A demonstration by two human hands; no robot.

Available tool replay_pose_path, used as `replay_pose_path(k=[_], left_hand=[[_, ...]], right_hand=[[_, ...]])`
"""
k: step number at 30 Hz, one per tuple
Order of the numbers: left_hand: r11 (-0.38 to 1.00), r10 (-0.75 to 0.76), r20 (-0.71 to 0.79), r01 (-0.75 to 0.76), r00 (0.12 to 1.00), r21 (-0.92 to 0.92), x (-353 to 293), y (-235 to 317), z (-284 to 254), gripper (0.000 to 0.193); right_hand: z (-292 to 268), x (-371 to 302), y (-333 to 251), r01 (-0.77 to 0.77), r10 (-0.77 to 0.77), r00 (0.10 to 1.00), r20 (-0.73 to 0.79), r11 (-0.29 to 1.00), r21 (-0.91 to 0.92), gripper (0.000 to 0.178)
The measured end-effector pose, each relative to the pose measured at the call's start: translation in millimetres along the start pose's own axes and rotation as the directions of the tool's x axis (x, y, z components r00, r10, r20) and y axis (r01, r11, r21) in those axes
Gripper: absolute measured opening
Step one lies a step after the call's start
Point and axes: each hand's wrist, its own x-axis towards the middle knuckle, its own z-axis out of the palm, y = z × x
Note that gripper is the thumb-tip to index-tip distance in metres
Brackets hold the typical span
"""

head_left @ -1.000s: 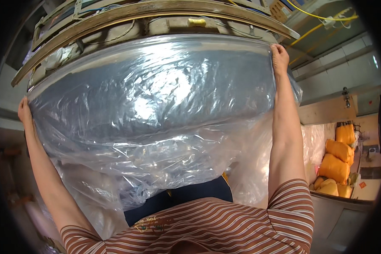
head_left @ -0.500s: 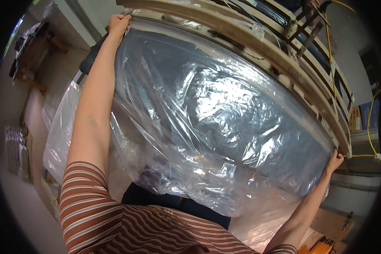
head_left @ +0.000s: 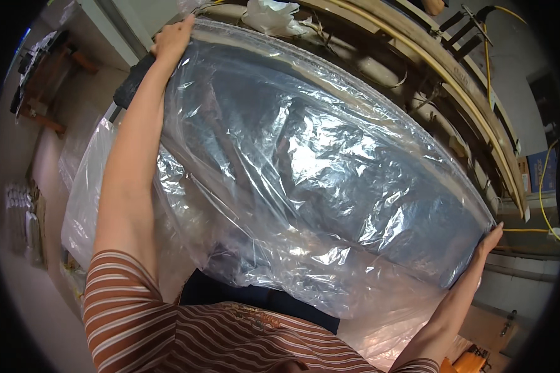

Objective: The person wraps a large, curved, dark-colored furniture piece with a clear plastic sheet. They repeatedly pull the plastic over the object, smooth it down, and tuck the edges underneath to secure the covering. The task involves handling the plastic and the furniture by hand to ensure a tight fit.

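A wide clear plastic film (head_left: 330, 168), wrinkled and shiny, stretches in front of me and drapes down toward my waist. Its far edge runs in a thick band from upper left to lower right. At the far left corner, my left hand (head_left: 172, 41) is closed on the film, with one finger extended along the edge. My right hand (head_left: 490, 240) grips the opposite corner on the right, its fingertips at the edge. The undersides of both grips are hidden. More film (head_left: 90, 193) hangs beside my left forearm.
Just beyond the film's edge runs a long wooden bar (head_left: 460, 87) on a frame. A crumpled white plastic piece (head_left: 274, 17) lies there. A yellow cord (head_left: 543, 199) and a blue box (head_left: 543, 169) are at the right. A dark bench (head_left: 43, 74) stands far left.
The wooden bar has moved up and away from the film's far edge, uncovering that edge and the white plastic piece. Both hands stay at the corners, with fingers somewhat straighter.
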Motion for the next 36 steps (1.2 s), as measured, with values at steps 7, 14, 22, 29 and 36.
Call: replay_pose_path(k=[7,14,22,29,36], left_hand=[[0.820,-0.073,-0.001,0.059,0.997,-0.569,-15.9,-24.3,-82.2,0.023],[0.623,-0.079,0.171,0.183,0.982,-0.760,-61.1,-10.4,-123.4,0.015],[0.577,-0.042,0.280,0.252,0.959,-0.777,-68.1,-1.0,-124.5,0.017],[0.682,-0.110,0.296,0.289,0.949,-0.671,-61.9,-8.7,-111.9,0.019],[0.839,-0.072,-0.027,0.046,0.997,-0.542,-40.6,-14.2,-51.5,0.018]], right_hand=[[-31.1,-55.4,-24.3,0.305,-0.261,0.841,0.474,0.952,-0.019,0.023],[-55.9,-71.4,-15.1,0.163,-0.213,0.912,0.352,0.973,0.165,0.017],[-55.5,-56.3,-4.2,0.224,-0.226,0.908,0.352,0.973,0.049,0.022],[-50.8,-56.1,2.5,0.137,-0.183,0.943,0.279,0.975,0.176,0.024],[-28.0,-46.2,14.5,0.119,-0.152,0.975,0.161,0.972,0.200,0.025]])
